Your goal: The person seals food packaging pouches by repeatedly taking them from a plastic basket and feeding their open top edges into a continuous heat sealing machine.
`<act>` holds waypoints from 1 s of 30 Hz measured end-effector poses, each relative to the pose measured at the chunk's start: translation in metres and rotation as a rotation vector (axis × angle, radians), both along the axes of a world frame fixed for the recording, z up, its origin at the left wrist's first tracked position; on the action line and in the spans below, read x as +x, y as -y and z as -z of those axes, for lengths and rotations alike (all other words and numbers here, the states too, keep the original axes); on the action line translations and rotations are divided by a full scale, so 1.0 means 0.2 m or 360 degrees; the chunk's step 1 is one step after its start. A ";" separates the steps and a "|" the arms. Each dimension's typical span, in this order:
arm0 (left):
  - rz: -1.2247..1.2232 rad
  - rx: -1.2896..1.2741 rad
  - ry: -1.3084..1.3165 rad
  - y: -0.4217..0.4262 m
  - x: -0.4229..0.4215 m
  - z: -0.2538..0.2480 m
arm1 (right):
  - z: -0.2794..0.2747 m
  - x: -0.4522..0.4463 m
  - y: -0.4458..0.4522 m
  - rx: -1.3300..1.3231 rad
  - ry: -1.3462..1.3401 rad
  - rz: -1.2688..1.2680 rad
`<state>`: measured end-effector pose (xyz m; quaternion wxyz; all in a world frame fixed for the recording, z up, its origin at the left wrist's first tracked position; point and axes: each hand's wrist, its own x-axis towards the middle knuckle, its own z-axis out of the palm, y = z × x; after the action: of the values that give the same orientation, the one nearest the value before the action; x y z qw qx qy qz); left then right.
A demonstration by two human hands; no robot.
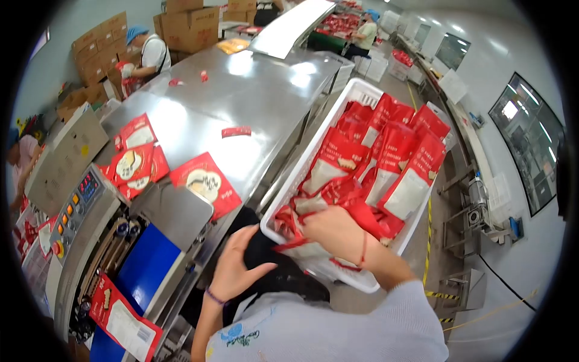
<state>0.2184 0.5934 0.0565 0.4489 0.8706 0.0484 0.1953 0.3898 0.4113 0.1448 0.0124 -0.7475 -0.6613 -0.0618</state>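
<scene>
Red and white pouches (410,194) fill the white plastic crate (363,92) at the right in the head view, most of them standing or leaning at a tilt, with crumpled ones toward its near end. The right hand (329,232) is down among these near pouches, its wrist circled by a thin red string (364,248). Its fingertips are blurred and partly hidden, so I cannot tell whether they grip a pouch or only press on it. Just beside the crate's near left corner, the left hand (238,268) is spread, thumb apart from the fingers, holding nothing.

To the left, a lone pouch (208,186) lies flat on the near edge of the metal table (196,102), and a loose group of pouches (134,164) lies farther left. Nearer, another pouch (123,321) rests over the blue belt (145,256) of a machine with a control panel (78,202). At the far left, a co-worker in a blue cap (137,31) stands by the table.

The step in hand looks to be sorting or settling pouches by hand within the crate. As I judge it, the next move calls for a sure hold on one pouch, without dragging its neighbours, and the free left hand is close enough to help.
</scene>
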 end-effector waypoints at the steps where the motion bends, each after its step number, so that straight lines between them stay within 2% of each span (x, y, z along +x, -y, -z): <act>1: 0.0157 -0.0076 -0.0020 0.04 0.03 0.02 | 0.02 -0.04 -0.12 -0.0053 -0.0013 -0.0154; 2: 0.0248 -0.0232 0.0089 0.08 0.07 0.05 | 0.06 -0.10 -0.22 -0.0107 -0.0051 -0.0315; 3: 0.0497 -0.0492 -0.0272 0.06 0.07 0.09 | 0.04 -0.18 -0.32 -0.0190 -0.0047 -0.0444; 4: 0.0173 -0.0592 -0.0275 0.05 0.00 0.19 | -0.02 -0.27 -0.41 -0.0265 -0.0038 -0.0586; 6: -0.0216 0.0233 0.0124 -0.04 -0.09 0.35 | -0.03 -0.36 -0.56 -0.0226 0.0165 -0.0842; 7: -0.0285 0.0235 0.0076 -0.07 -0.15 0.35 | -0.06 -0.36 -0.61 0.0153 -0.0130 -0.0949; 8: -0.0351 -0.0418 0.0141 -0.09 -0.22 0.34 | -0.08 -0.33 -0.63 0.0519 -0.0434 -0.1040; 9: -0.0423 -0.1074 0.0255 -0.12 -0.28 0.33 | -0.10 -0.27 -0.64 0.0701 -0.0438 -0.0990; 10: -0.0478 -0.1300 0.0271 -0.13 -0.34 0.31 | -0.11 -0.21 -0.64 0.0874 -0.0447 -0.0940; 12: -0.0594 -0.1343 0.0390 -0.18 -0.43 0.32 | 0.00 -0.20 -0.64 0.1242 -0.1260 -0.0429; 14: -0.0586 -0.1333 0.0456 -0.22 -0.48 0.30 | 0.25 -0.15 -0.69 0.0810 -0.1912 -0.0358; 15: -0.0532 -0.1377 0.0447 -0.23 -0.51 0.32 | 0.31 -0.21 -0.74 0.0480 -0.2663 -0.0375; 16: -0.0530 -0.1383 0.0424 -0.24 -0.52 0.31 | 0.39 -0.20 -0.73 0.0099 -0.2765 0.0047; 17: -0.0633 -0.1398 0.0535 -0.22 -0.51 0.29 | 0.46 -0.25 -0.75 0.0212 -0.2868 0.0084; 18: -0.0731 -0.1412 0.0642 -0.21 -0.49 0.27 | 0.48 -0.27 -0.78 0.0289 -0.2928 0.0128; 22: -0.1089 -0.1491 0.0707 -0.31 -0.52 0.29 | 0.46 -0.29 -0.89 0.0182 -0.2256 0.0248; 24: -0.1217 -0.1667 0.0642 -0.36 -0.56 0.33 | 0.51 -0.22 -0.95 0.0122 -0.2324 0.0139; 25: -0.1189 -0.1740 0.0757 -0.38 -0.56 0.38 | 0.55 -0.15 -0.97 0.0095 -0.2500 0.0082; 28: -0.1011 -0.1678 0.0747 -0.48 -0.58 0.32 | 0.69 -0.05 -1.05 0.0205 -0.3070 0.0076; 29: -0.1029 -0.1644 0.0789 -0.54 -0.56 0.31 | 0.70 -0.04 -1.10 0.0272 -0.2869 0.0057; 30: -0.1243 -0.1158 0.0601 -0.61 -0.55 0.32 | 0.70 -0.04 -1.15 0.0340 -0.2671 0.0045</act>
<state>0.1080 0.7145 -0.0067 0.6154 0.5270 0.3501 0.4700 0.3817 0.6422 0.0040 0.5690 -0.5485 -0.4140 0.4515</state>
